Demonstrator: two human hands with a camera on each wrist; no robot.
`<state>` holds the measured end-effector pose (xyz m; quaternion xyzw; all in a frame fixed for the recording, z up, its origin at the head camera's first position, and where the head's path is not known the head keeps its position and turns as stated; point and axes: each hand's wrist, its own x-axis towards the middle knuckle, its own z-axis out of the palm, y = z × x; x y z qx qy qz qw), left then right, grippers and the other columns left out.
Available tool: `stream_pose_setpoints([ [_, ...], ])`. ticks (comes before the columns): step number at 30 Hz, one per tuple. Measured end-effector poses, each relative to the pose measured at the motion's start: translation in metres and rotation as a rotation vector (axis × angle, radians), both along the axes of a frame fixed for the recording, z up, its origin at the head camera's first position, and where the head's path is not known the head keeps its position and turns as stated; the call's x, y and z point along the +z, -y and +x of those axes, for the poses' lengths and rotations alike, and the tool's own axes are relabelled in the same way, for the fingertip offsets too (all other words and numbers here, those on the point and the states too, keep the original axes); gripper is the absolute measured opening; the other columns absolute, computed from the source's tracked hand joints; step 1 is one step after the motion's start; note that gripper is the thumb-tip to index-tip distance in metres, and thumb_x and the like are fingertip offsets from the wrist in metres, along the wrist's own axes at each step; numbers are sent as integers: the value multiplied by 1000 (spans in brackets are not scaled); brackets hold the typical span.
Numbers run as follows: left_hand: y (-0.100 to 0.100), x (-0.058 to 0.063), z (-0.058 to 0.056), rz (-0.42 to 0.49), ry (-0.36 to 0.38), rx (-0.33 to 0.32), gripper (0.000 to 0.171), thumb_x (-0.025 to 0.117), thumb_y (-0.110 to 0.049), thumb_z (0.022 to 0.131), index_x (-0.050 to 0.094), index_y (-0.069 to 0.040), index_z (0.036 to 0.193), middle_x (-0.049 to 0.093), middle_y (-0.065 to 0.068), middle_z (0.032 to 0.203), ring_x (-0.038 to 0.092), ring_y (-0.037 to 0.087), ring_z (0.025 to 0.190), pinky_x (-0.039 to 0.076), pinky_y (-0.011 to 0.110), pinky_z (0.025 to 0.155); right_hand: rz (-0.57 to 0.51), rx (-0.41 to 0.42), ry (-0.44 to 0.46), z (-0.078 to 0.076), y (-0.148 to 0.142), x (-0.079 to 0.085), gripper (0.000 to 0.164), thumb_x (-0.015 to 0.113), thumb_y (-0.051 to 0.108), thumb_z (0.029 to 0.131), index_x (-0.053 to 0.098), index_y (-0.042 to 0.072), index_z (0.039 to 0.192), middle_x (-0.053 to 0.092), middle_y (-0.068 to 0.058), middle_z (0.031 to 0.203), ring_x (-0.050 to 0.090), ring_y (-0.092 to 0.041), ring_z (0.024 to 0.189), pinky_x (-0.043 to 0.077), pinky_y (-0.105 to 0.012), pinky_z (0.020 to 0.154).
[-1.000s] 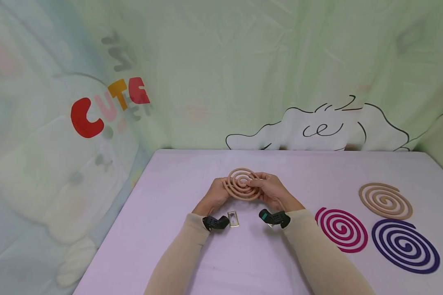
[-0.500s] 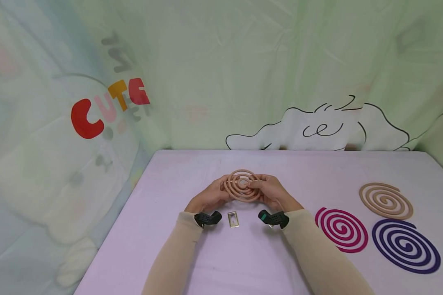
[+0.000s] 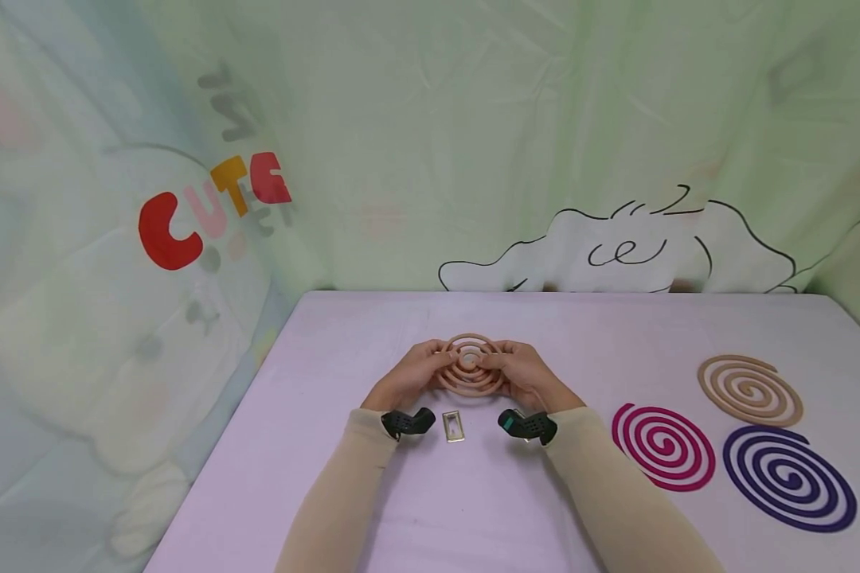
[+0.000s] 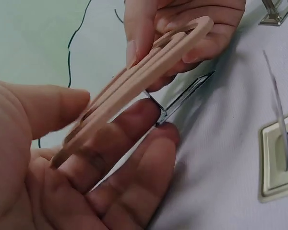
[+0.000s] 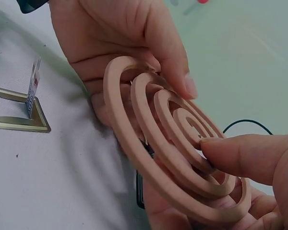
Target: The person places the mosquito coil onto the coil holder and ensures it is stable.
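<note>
A tan mosquito coil (image 3: pixel 471 391) is held up above the table between both hands. My left hand (image 3: pixel 408 374) pinches its left side, the thumb on the upper face and the fingers beneath. My right hand (image 3: pixel 533 372) grips the right side, its thumb (image 5: pixel 245 153) pressing near the spiral's centre. In the right wrist view the coil (image 5: pixel 134 153) is tilted and its windings are spread out of one plane. Beyond the fingers, the left wrist view shows a dark metal frame (image 4: pixel 189 96), partly hidden; whether it touches the hand I cannot tell.
Small metal coil stands (image 3: pixel 454 426) lie on the lilac table (image 3: pixel 294 477), one partly hidden by the right wrist. On the right lie a pink coil (image 3: pixel 665 450), a purple coil (image 3: pixel 788 477) and another tan coil (image 3: pixel 748 390). A printed curtain (image 3: pixel 401 159) hangs behind.
My left hand first shifted outward a little, and its thumb has come onto the coil's upper face. Both hands and the coil have moved slightly nearer. The coils on the table stay put.
</note>
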<state>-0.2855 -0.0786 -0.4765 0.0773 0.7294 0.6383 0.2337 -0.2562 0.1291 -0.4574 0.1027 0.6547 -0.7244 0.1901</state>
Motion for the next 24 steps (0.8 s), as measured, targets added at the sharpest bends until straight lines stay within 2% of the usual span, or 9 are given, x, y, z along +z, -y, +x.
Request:
stream_pose_setpoints([
  [4, -3, 2, 0, -91, -58, 25, 22, 63, -24, 105, 64, -4, 112, 57, -1, 81, 52, 11, 67, 42, 23, 59, -2, 6, -1, 0, 1, 0, 48, 66, 7, 101, 48, -6, 144, 66, -6, 101, 66, -10, 78, 58, -24, 65],
  [12, -6, 1, -1, -89, -45, 39, 16, 64, -22, 104, 64, -6, 104, 58, -1, 79, 53, 10, 63, 42, 22, 55, 18, -4, -6, -2, 3, -4, 48, 67, 7, 100, 48, -6, 143, 65, -8, 101, 65, -10, 76, 60, -25, 64],
  [18, -8, 0, -2, -29, 10, 55, 14, 63, -16, 104, 64, -3, 107, 62, 1, 82, 60, 8, 67, 50, 21, 56, 39, -20, 4, -3, 5, -6, 40, 69, 8, 99, 53, -4, 135, 66, -6, 95, 66, -11, 74, 60, -26, 63],
  [24, -7, -1, -3, 26, 63, 70, 19, 62, -11, 103, 62, 2, 117, 65, 3, 87, 64, 9, 71, 55, 22, 59, 24, -11, 3, -3, 6, -7, 40, 67, 7, 101, 52, -4, 136, 66, -7, 97, 67, -11, 77, 60, -26, 64],
])
